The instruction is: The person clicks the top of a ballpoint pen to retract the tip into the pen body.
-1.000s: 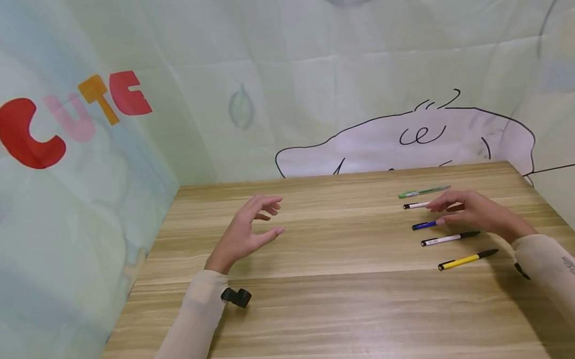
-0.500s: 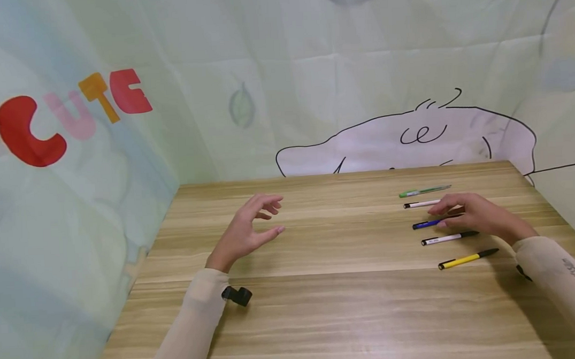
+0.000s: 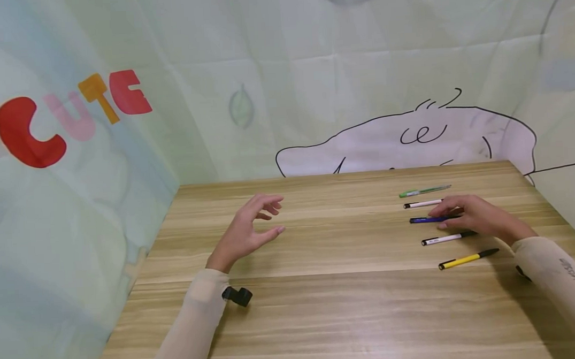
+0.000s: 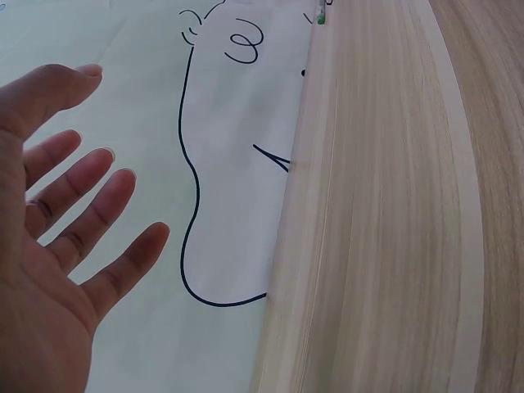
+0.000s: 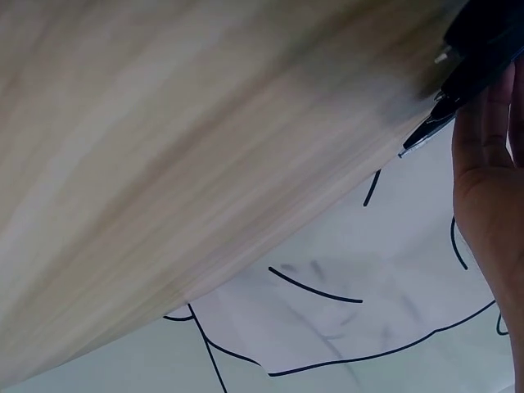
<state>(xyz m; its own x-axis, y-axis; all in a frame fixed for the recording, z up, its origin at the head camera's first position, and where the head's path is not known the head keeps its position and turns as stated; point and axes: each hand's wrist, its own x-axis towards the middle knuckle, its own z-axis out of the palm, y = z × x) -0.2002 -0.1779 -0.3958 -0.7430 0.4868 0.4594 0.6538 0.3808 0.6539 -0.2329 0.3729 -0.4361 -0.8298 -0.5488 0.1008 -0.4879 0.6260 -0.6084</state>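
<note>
My right hand (image 3: 479, 214) is low over the table's right side, fingers bent, with a blue pen (image 3: 421, 220) between fingertips and thumb. The pen's far end is hidden by the hand. A white pen (image 3: 416, 204) lies just beyond, and another white pen (image 3: 444, 239) just nearer, its black tip partly under the hand. In the right wrist view, dark pen tips (image 5: 427, 133) show beside the hand. My left hand (image 3: 243, 229) hovers over the table's left part, holding nothing; its fingers are spread and slightly bent in the left wrist view.
A green pen (image 3: 424, 191) is the farthest of the row, and a yellow pen (image 3: 466, 259) the nearest. The wooden table (image 3: 322, 306) ends at a printed cloth backdrop (image 3: 207, 97) behind and at left.
The blue pen has shifted slightly away from me and turned to lie more level, between the right hand's fingers and thumb. The left hand has stayed in place.
</note>
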